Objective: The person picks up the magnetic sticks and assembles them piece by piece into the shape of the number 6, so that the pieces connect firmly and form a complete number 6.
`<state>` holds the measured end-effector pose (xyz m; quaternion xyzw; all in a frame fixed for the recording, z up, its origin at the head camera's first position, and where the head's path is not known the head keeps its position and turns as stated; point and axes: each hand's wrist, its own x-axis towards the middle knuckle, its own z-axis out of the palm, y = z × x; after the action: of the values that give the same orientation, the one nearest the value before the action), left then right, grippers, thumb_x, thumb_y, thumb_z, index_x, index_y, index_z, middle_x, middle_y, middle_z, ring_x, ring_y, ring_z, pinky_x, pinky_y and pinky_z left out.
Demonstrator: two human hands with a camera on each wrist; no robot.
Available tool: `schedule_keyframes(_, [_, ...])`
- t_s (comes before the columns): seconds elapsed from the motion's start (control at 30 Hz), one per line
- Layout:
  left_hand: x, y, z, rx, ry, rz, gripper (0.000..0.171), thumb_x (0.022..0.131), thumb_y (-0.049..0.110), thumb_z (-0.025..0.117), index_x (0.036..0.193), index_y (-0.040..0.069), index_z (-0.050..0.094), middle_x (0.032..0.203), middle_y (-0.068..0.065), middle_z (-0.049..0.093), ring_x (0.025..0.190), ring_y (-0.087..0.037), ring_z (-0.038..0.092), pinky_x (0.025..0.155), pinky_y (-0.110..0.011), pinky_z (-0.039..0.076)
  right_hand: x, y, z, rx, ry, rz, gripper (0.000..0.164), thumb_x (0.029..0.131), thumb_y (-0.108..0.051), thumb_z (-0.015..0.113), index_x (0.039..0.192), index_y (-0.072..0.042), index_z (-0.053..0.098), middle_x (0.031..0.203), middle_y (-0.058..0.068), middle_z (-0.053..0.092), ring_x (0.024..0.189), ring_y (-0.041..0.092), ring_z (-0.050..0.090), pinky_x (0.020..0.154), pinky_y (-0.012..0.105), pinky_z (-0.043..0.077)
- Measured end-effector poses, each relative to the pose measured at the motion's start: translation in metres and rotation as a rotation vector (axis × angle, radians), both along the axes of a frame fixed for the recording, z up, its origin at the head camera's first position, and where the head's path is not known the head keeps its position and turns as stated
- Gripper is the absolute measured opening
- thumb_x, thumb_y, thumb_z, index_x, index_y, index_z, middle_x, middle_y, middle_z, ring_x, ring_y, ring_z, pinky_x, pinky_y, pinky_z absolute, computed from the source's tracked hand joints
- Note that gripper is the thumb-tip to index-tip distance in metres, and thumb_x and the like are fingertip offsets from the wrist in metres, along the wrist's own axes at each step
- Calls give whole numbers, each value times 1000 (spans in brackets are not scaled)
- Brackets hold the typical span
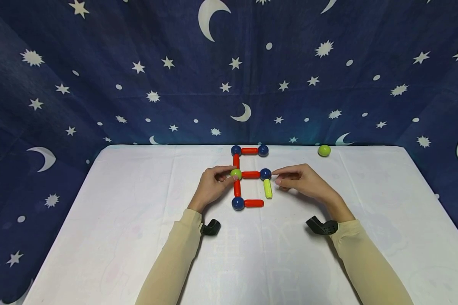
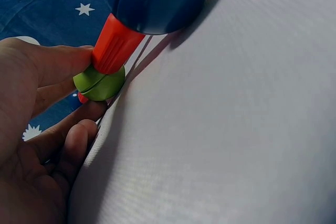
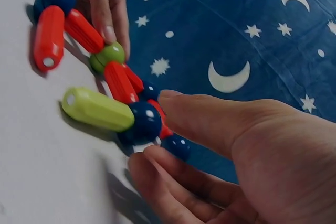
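Magnetic rods and balls lie joined on the white table. My left hand [image 1: 212, 184] pinches the green ball [image 1: 235, 173] at the middle of the left side, thumb and fingers on either side of it. Red rods run from that ball up, down and right. At the right end of the middle red rod [image 1: 250, 174] sits a blue ball [image 1: 265, 173], with a yellow-green rod [image 1: 267, 189] pointing toward me from it. My right hand [image 1: 303, 181] is beside this blue ball, thumb and fingers parted, fingertips right at its edge. In the right wrist view the thumb [image 3: 205, 116] overlaps the ball's side.
A blue ball [image 1: 238, 203] at the near left corner bears a red rod [image 1: 254, 203] with a free right end. Along the far side, a red rod [image 1: 249, 151] links two blue balls. A loose green ball [image 1: 324, 150] lies at the back right, before the starry cloth [image 1: 191, 84].
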<state>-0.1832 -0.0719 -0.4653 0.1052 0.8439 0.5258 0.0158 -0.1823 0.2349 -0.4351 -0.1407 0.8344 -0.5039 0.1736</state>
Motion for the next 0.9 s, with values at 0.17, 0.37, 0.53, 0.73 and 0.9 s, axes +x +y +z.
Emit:
schedule_keyframes(0.17, [0,0,0,2,-4,-1,28,91,18,78,118,12,77,108,-4,72,84,-19,55,75,-29,45,-3,13,-2,-16,75,-108,36,94,-13,74,127,0,69,104,14,73,84,22,70,73,27,56])
schedule_keyframes(0.37, [0,0,1,3,-11,-6,29,92,19,78,119,12,76,110,-4,72,85,-20,55,75,-29,46,-6,32,-8,-140,238,-286,35,93,-5,73,126,6,67,100,13,73,81,14,70,72,21,54])
schedule_keyframes(0.53, [1,0,1,-2,-2,-8,29,91,19,78,119,12,76,107,-4,71,84,-20,55,74,-28,45,-8,45,-13,-218,349,-437,35,91,-2,75,123,11,66,90,-5,72,79,6,67,71,15,51])
schedule_keyframes(0.73, [1,0,1,-5,3,-10,28,92,17,77,119,11,76,105,-5,70,84,-20,55,75,-29,46,-9,59,-14,-193,422,-593,38,88,-4,79,122,8,68,91,-7,70,82,5,63,71,13,50])
schedule_keyframes(0.9, [0,1,1,-6,4,-12,29,92,18,77,120,11,76,105,-5,70,84,-20,56,75,-29,46,-15,76,-15,-115,438,-717,43,85,0,78,126,7,66,102,-3,68,84,4,60,69,13,47])
